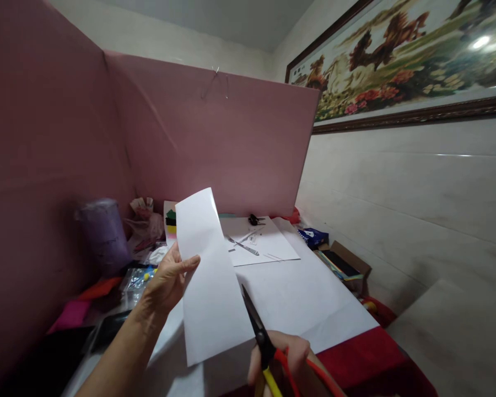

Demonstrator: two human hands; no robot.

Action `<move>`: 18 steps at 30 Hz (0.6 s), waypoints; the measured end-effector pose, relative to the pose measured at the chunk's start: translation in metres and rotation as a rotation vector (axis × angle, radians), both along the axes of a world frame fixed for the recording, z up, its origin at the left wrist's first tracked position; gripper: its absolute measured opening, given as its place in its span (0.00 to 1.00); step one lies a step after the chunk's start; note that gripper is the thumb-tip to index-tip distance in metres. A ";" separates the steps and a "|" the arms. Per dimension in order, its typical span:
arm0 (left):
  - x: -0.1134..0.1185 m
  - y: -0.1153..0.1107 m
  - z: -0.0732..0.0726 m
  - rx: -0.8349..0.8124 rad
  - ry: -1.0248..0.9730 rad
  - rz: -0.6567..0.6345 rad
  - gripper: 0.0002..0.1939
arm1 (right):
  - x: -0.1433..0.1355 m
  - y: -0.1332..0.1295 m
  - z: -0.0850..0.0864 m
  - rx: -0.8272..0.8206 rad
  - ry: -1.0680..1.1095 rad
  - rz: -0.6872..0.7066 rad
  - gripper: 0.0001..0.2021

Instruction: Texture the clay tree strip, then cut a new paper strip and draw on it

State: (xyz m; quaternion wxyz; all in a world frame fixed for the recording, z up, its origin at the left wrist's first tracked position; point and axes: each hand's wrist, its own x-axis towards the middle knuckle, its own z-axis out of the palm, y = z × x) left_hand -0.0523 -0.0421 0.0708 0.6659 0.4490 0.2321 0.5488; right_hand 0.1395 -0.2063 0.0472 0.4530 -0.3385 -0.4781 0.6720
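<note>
My left hand grips a strip of white paper by its left edge, thumb on the near face and fingers behind. The paper stands tilted above the table, slightly curved at its top. In my right hand is a pair of scissors with dark blades and red and yellow handles. Their blades look closed and point up and away, right beside the paper's right edge. Whether the blades touch the paper I cannot tell. A pen lies on a white sheet behind the held paper.
White covering lies over a red cloth. A small black object rests on the back sheet. At left stand a purple roll and plastic bags. A cardboard box is at right. Pink panels enclose the back and left.
</note>
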 end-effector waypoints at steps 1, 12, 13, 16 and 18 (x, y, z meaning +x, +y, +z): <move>0.000 0.000 0.000 0.002 0.005 -0.012 0.41 | 0.001 0.000 0.002 0.000 -0.001 0.004 0.42; 0.002 -0.004 0.001 -0.006 -0.007 -0.058 0.44 | -0.012 0.001 -0.011 0.015 -0.002 -0.147 0.38; 0.002 -0.004 0.001 -0.012 -0.003 -0.056 0.44 | -0.013 0.001 -0.013 -0.002 0.022 -0.161 0.37; 0.003 -0.004 0.001 -0.031 -0.002 -0.052 0.44 | -0.015 0.001 -0.016 -0.073 0.081 -0.184 0.37; 0.004 -0.005 0.002 -0.038 -0.005 -0.045 0.45 | -0.017 0.001 -0.017 -0.076 0.080 -0.211 0.37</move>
